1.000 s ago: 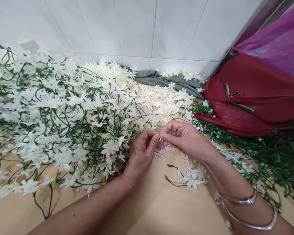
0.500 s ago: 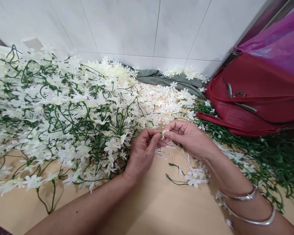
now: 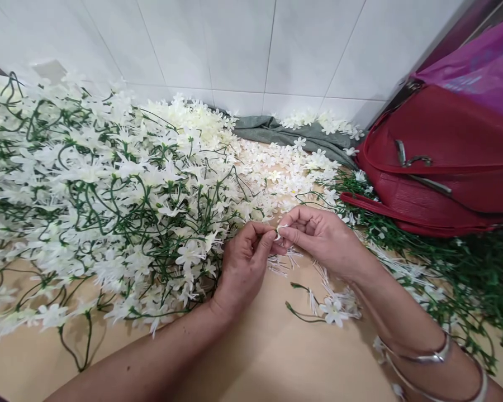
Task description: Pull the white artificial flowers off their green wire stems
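My left hand [image 3: 247, 254] and my right hand [image 3: 316, 237] meet over the middle of the table, fingertips nearly touching. Between them is a small white artificial flower [image 3: 278, 232], pinched from both sides and mostly covered by the fingers. My left thumb and forefinger close on its green base; my right thumb and forefinger grip the white part. Beneath the hands lie thin white stamens [image 3: 283, 263]. Close to my right wrist are a loose white flower [image 3: 333, 311] and short green stems [image 3: 304, 315]. A large heap of white flowers on green stems [image 3: 126, 190] rises beside my left hand.
Loose white blossoms [image 3: 276, 164] spread behind the hands, near a grey-green cloth [image 3: 272, 128] along the tiled wall [image 3: 235, 44]. At the right stands a red bag [image 3: 456, 162] under a purple plastic bag [image 3: 482, 61], with green stems [image 3: 456, 268] piled before it.
The view has shifted slightly, so the bag and loose pieces appear further right. Both hands keep their pinch on the small flower, with only slight finger movement.
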### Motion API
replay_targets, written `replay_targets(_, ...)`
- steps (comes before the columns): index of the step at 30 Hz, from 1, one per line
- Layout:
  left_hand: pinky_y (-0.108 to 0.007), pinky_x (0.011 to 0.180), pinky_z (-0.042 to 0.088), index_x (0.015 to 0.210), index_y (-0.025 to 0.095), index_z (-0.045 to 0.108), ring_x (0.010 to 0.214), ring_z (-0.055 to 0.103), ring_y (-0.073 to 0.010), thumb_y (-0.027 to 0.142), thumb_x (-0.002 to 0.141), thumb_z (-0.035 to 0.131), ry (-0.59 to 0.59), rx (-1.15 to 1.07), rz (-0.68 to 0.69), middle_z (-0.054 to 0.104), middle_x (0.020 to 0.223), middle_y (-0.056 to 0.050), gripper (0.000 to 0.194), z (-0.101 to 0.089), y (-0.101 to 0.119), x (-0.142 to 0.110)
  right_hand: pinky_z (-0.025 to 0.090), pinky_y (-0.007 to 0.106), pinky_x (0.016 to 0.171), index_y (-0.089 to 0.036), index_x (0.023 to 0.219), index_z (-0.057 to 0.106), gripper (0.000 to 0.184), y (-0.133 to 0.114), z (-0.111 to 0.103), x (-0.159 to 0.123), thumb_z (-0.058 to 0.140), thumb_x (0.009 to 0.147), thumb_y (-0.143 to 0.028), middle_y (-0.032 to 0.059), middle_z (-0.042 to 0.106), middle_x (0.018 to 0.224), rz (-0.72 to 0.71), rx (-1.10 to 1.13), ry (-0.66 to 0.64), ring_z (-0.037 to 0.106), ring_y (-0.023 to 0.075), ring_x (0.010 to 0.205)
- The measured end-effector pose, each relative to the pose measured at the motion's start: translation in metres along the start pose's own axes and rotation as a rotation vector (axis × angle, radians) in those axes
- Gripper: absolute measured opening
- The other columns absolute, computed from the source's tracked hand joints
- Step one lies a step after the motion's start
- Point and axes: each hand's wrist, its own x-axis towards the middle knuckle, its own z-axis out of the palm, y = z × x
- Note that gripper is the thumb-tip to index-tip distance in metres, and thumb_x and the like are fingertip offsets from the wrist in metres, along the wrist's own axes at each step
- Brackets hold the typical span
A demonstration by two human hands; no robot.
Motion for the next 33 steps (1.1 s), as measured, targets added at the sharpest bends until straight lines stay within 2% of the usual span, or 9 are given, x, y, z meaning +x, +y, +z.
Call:
replay_targets(4,-0.024,0.075,0.055,0.092,0.017,0.064,0.076,0.071,-0.013,0.029,0.099,0.061,-0.027,-0.032,-0.005,0.072,0.084,-0.002,0.014,0.001,0.001,-0.001,0.052,0.027,0.067,-0.019,0.081,0.069,0.03,-0.004,-0.007,-0.001,0.086,0.078,-0.043,0.0004,0.07,0.071,0.049,-0.037,0.008,0.065,0.0144,0.067)
replay_targets(8,-0.022,0.071,0.053,0.092,0.018,0.062,0.07,0.066,-0.0104,0.031,0.099,0.061,-0.024,-0.108,0.038,0.067,0.08,0.001,0.015,0.001,0.008,-0.003,0.051,0.028,0.071,-0.02,0.09,0.071,0.033,-0.004,-0.025,0.0,0.087,0.076,-0.045,-0.0005,0.067,0.075,-0.086,-0.097,0.211,0.063,0.0142,0.069)
replay_targets(11,-0.023,0.07,0.054,0.088,0.019,0.062,0.067,0.065,-0.0115,0.034,0.097,0.066,-0.076,-0.139,0.069,0.065,0.073,0.001,0.018,-0.002,0.016,-0.007,0.05,0.029,0.068,-0.019,0.083,0.068,0.033,-0.004,-0.039,0.0,0.083,0.079,-0.049,0.0005,0.065,0.072,-0.12,-0.244,0.27,0.059,0.0148,0.067)
replay_targets(15,-0.027,0.068,0.056,0.087,0.019,0.065,0.066,0.068,-0.015,0.034,0.095,0.066,-0.306,-0.112,0.061,0.069,0.072,-0.003,0.018,-0.004,0.025,-0.014,0.043,0.028,0.057,-0.018,0.078,0.068,0.033,-0.003,-0.046,0.0,0.08,0.078,-0.049,0.0013,0.063,0.067,-0.077,-0.469,0.24,0.054,0.0145,0.06)
replay_targets(19,-0.026,0.067,0.054,0.081,0.019,0.068,0.065,0.064,-0.0147,0.021,0.09,0.065,-0.598,0.119,0.171,0.071,0.072,-0.004,0.01,-0.002,0.027,-0.017,0.037,0.027,0.053,-0.018,0.076,0.067,0.022,-0.001,-0.044,0.0,0.071,0.082,-0.039,0.001,0.062,0.065,-0.065,-0.671,0.259,0.05,0.0143,0.058)
replay_targets(22,-0.025,0.064,0.051,0.08,0.02,0.068,0.063,0.063,-0.0146,0.015,0.087,0.064,-0.727,0.244,0.236,0.072,0.071,-0.004,0.01,0.0,0.023,-0.017,0.037,0.027,0.055,-0.019,0.078,0.069,0.016,-0.001,-0.043,-0.002,0.072,0.08,-0.035,0.0013,0.064,0.066,-0.018,-0.809,0.235,0.052,0.0156,0.059)
replay_targets(27,-0.028,0.072,0.052,0.079,0.02,0.07,0.072,0.067,-0.0174,0.018,0.091,0.065,-0.737,0.328,0.304,0.074,0.076,-0.005,0.013,0.001,0.018,-0.015,0.035,0.027,0.054,-0.022,0.075,0.069,0.004,-0.003,-0.046,-0.006,0.072,0.075,-0.024,-0.0014,0.064,0.062,0.034,-0.996,0.159,0.052,0.0147,0.056)
replay_targets(30,-0.029,0.077,0.053,0.076,0.02,0.071,0.078,0.069,-0.0187,0.025,0.096,0.065,-0.721,0.335,0.318,0.074,0.081,-0.007,0.022,0.001,0.019,-0.013,0.035,0.027,0.053,-0.021,0.074,0.069,0.005,-0.003,-0.049,-0.006,0.067,0.079,-0.022,-0.0012,0.065,0.061,0.054,-0.951,0.168,0.053,0.0149,0.055)
replay_targets(33,-0.029,0.076,0.052,0.07,0.02,0.069,0.077,0.068,-0.0185,0.028,0.099,0.063,-0.617,0.302,0.302,0.072,0.079,-0.007,0.03,0.001,0.016,-0.011,0.036,0.028,0.055,-0.02,0.076,0.071,0.01,-0.006,-0.052,-0.006,0.069,0.081,-0.028,0.0001,0.066,0.065,0.007,-0.862,0.23,0.052,0.0155,0.058)
